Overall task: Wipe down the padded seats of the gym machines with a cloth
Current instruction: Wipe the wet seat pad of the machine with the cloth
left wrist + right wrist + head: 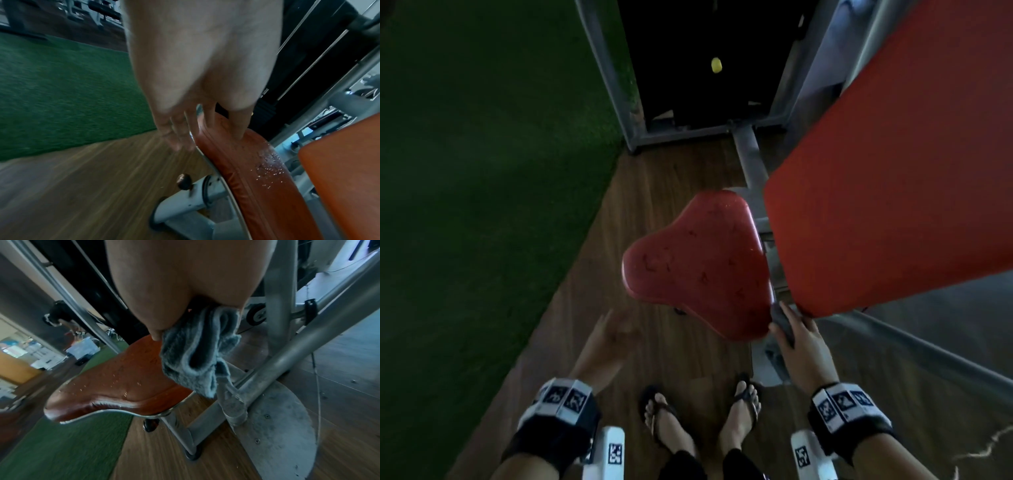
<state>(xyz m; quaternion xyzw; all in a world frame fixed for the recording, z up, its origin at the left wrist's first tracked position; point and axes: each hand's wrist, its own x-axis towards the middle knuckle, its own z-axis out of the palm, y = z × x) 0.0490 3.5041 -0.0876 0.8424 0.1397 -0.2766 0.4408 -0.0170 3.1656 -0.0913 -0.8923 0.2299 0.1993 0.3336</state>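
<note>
A red padded seat (698, 263) with water droplets on it sits in the middle of the head view; it also shows in the wrist views (255, 172) (123, 382). A larger red backrest pad (893, 164) rises at its right. My right hand (796, 337) grips a bunched grey cloth (195, 356) at the seat's near right corner, below the backrest's lower edge. My left hand (609, 329) hovers with loose fingers spread, just left of the seat's near edge; in the left wrist view the blurred fingers (179, 129) hang beside the seat's rim, holding nothing.
Grey steel frame tubes (287, 363) run under and right of the seat, with a round grey base plate (283, 426) on the wooden floor. Green turf (482, 171) lies to the left. A black weight stack (705, 61) stands behind. My feet in sandals (702, 414) stand below.
</note>
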